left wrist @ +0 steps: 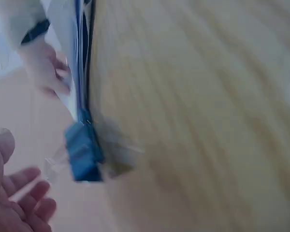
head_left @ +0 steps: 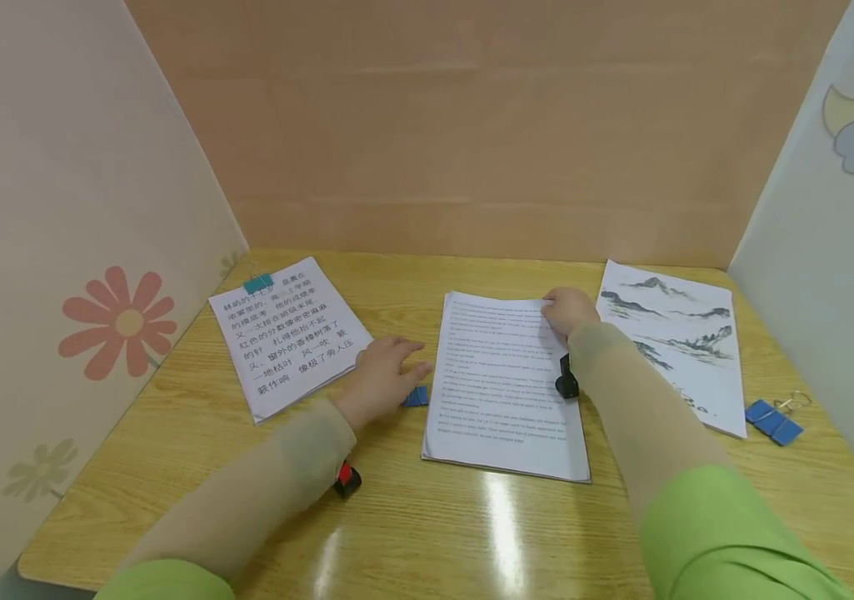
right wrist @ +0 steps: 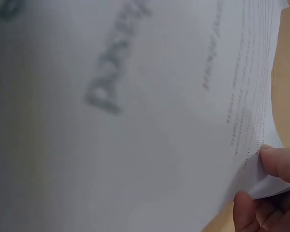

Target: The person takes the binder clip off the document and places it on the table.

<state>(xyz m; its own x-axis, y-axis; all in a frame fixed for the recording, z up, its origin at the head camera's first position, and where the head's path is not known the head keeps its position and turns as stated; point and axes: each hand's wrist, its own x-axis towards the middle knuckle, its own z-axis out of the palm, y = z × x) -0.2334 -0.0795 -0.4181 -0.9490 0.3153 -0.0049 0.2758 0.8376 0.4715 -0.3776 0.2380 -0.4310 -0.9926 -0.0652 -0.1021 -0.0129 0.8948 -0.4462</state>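
Fingers of the right hand (head_left: 569, 310) pinched the top corner of the white printed paper stack (head_left: 505, 392) lying mid-surface. The left hand (head_left: 382, 375), fingers spread flat, rested touching a small blue binder clip (head_left: 417, 397) just beside the stack's left edge.

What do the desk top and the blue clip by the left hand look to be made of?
Desk top: wood or wood-look laminate, glossy; pale grain lines and a bright light reflection. Blue binder clip: likely painted metal, but too small and blurred to confirm.
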